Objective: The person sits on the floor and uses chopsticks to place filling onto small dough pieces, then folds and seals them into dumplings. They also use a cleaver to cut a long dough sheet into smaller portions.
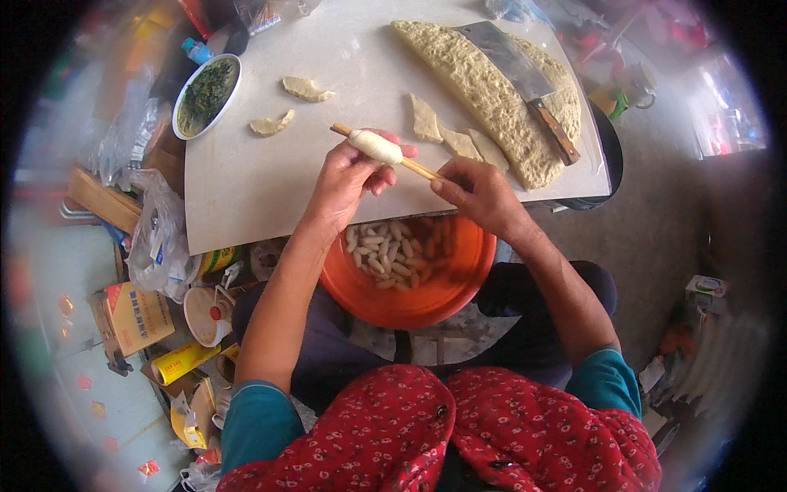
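A smooth, pale dough roll (376, 146) is wrapped around a pair of wooden chopsticks (419, 167). Under and around the roll curl the fingers of my left hand (342, 178), which holds it. My right hand (482, 192) pinches the lower right end of the chopsticks between thumb and fingers. Both hands are over the near edge of the pale tabletop (276, 184). To the right, a cleaver (510, 61) with a wooden handle lies across a large slab of bubbly dough (467, 74). Cut dough strips (424, 118) lie left of the slab, and two curved dough pieces (306, 90) farther left.
Below the table edge, an orange basin (424, 310) between my knees holds many whitish oblong pieces (390, 249). A white bowl of dark green leaves (206, 98) stands at the table's left edge. Plastic bags (161, 234), a cardboard box (138, 317) and a tub (206, 313) crowd the left.
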`<state>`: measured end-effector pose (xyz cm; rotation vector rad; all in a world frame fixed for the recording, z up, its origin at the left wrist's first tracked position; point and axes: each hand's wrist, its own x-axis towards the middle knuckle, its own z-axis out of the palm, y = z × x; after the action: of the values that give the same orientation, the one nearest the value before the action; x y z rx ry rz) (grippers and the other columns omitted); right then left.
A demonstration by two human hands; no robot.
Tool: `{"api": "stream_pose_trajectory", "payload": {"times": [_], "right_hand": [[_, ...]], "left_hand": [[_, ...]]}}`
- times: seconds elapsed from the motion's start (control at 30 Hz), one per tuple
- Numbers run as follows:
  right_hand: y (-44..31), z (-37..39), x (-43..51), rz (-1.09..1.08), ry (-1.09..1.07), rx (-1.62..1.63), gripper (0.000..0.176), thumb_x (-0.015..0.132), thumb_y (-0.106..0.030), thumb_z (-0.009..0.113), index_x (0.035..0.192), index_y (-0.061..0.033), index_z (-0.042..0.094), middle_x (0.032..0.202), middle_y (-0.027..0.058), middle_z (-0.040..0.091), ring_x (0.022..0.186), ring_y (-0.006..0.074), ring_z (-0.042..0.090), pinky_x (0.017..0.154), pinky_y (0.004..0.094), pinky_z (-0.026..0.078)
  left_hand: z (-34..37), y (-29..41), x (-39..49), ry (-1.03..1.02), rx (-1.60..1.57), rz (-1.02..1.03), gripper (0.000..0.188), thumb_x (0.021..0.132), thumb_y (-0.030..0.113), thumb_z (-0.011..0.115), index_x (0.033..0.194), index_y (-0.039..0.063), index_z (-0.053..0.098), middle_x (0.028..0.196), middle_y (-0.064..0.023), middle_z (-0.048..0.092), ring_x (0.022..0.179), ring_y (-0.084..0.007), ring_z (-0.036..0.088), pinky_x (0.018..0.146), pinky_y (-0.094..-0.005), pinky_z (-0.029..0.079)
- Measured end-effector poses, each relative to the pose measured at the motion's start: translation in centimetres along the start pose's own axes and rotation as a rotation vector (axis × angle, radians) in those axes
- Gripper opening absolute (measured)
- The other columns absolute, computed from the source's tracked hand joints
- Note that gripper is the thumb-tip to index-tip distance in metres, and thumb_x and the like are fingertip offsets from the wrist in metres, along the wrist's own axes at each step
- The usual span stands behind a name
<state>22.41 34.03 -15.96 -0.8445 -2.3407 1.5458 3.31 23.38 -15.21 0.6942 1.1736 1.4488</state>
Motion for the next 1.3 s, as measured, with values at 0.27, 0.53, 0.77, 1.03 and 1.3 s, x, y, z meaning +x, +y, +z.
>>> {"api": "stream_pose_trajectory", "payload": {"times": [0.27, 0.53, 0.77, 1.03, 1.3], "right_hand": [[-1.4, -1.1, 0.0, 0.063, -0.004, -0.033, 0.026, 0.084, -0.026, 0.065, 0.089, -0.0002, 0.063, 0.072, 0.0088, 0.060, 0.067, 0.0155, 0.056, 0.064, 0.0319, 0.047], [-1.1, -0.4, 0.0, 0.015, 0.032, 0.010, 0.023, 0.086, -0.023, 0.064, 0.085, -0.0012, 0.057, 0.060, 0.0007, 0.054, 0.054, 0.0083, 0.051, 0.050, 0.0252, 0.042], [-2.3, 1.0, -0.2, 0.003, 0.124, -0.030, 0.026, 0.080, -0.024, 0.066, 0.082, -0.0006, 0.056, 0.069, 0.0141, 0.059, 0.062, 0.0244, 0.058, 0.059, 0.0387, 0.046], [-3.1, 1.5, 0.3, -0.086, 0.132, 0.169, 0.024, 0.083, -0.021, 0.064, 0.086, 0.0012, 0.056, 0.073, 0.0111, 0.063, 0.066, 0.0196, 0.060, 0.064, 0.0340, 0.048], [-2.1, 1.1, 0.4, 0.101, 0.036, 0.410, 0.030, 0.082, -0.029, 0.066, 0.078, -0.0009, 0.057, 0.066, 0.0024, 0.057, 0.062, 0.0087, 0.052, 0.055, 0.0265, 0.044]], "left_hand": [[-1.0, -0.1, -0.4, 0.118, 0.072, -0.059, 0.022, 0.087, 0.005, 0.051, 0.108, 0.000, 0.057, 0.101, -0.0135, 0.063, 0.075, -0.0165, 0.061, 0.063, -0.0255, 0.051], [0.4, 1.1, -1.2, 0.050, 0.039, 0.047, 0.020, 0.088, 0.008, 0.057, 0.106, -0.001, 0.056, 0.089, -0.0065, 0.061, 0.075, -0.0124, 0.060, 0.071, -0.0264, 0.051], [2.1, -0.9, -0.4, 0.144, 0.063, 0.219, 0.024, 0.087, 0.012, 0.060, 0.105, -0.001, 0.054, 0.081, -0.0036, 0.057, 0.068, -0.0092, 0.056, 0.065, -0.0256, 0.051], [3.7, -1.2, -0.9, 0.220, 0.141, 0.162, 0.021, 0.085, 0.013, 0.061, 0.099, -0.001, 0.057, 0.075, -0.0025, 0.058, 0.060, -0.0062, 0.051, 0.053, -0.0217, 0.044], [4.8, 0.8, -0.2, 0.191, -0.212, 0.271, 0.031, 0.091, 0.025, 0.051, 0.112, 0.002, 0.050, 0.096, -0.0095, 0.056, 0.097, -0.0194, 0.054, 0.089, -0.0350, 0.042]]}}
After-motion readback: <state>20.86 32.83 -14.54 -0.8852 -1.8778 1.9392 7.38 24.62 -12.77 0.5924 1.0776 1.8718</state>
